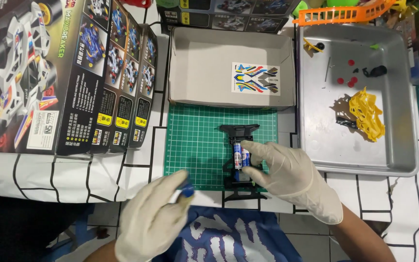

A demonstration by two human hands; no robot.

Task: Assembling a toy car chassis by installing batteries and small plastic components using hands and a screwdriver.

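A black toy-car chassis (239, 132) lies on the green cutting mat (195, 145) with a blue battery (237, 155) seated in it. My right hand (292, 179), in a white glove, rests on the chassis with its fingers on that battery. My left hand (153, 218), also gloved, hovers near the mat's front left corner, its fingers closed on a second blue battery (186, 192). Part of the chassis is hidden under my right hand.
An open cardboard box lid (204, 92) with a sticker sheet (256, 78) sits behind the mat. A metal tray (403, 160) on the right holds a yellow plastic frame (366, 112) and small red parts. Model-kit boxes (49, 73) stand at the left. An orange basket (340, 14) is at the back.
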